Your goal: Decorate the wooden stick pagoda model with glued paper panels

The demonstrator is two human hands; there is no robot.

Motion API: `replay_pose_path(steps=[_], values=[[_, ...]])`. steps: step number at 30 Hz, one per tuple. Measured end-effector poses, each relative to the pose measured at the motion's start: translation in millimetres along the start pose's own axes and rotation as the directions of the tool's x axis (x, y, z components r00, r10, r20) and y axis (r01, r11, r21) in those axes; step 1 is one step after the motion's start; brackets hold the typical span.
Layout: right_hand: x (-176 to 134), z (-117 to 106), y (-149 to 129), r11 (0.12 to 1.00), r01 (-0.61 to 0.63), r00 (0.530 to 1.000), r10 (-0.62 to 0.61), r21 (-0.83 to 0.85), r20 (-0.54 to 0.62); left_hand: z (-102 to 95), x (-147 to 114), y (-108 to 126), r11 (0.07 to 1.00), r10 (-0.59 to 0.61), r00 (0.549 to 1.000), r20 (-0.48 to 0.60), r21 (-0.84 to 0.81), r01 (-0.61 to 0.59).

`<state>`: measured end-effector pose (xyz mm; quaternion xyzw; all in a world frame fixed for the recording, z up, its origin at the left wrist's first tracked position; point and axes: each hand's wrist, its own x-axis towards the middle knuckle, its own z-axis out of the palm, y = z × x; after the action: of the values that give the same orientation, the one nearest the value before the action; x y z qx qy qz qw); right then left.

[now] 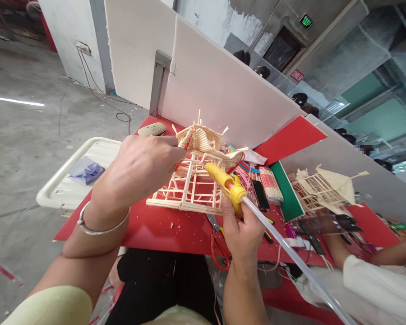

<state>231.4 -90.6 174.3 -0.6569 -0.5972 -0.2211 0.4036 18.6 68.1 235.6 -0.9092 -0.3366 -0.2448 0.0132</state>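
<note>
Stick model (203, 141), left grip (149, 157) beside, perhaps touching

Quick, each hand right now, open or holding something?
Left hand: fingers curled at the stick model; grip can't be told.
Right hand: closed, holding yellow glue gun.

Stick model (188, 180): pale wooden sticks, on the red tabletop (145, 234); any tilt is unclear
Roof (203, 136): curved, ribbed, sticks jutting outward, red strands along it
Lattice (203, 209): open, straight beams, thick bar nearest the wearer
Glue gun (219, 176): yellow, aslant, nozzle at the upper beams, contact unclear
Glue stick (274, 232): long, translucent, trailing from the gun's rear
</note>
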Motion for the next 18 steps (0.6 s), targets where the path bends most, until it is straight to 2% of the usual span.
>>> replay_pose_path(steps=[8,13,18], values=[[-3.4,-0.6,1.4,1.000,-0.028,1.000,0.028,-0.009,0.000,0.3,0.0,-1.0,0.999,0.031,0.999,-0.030,0.016,-0.030],[-3.2,-1.7,0.9,1.000,-0.002,1.000,0.001,-0.015,-0.022,1.7,-0.1,-2.4,1.000,0.008,1.000,-0.018,0.000,-0.008],[-0.7,-3.7,-1.2,0.999,0.031,0.999,-0.033,-0.038,-0.038,1.0,-0.7,-2.5,0.997,0.020,1.000,-0.006,0.073,-0.019]])
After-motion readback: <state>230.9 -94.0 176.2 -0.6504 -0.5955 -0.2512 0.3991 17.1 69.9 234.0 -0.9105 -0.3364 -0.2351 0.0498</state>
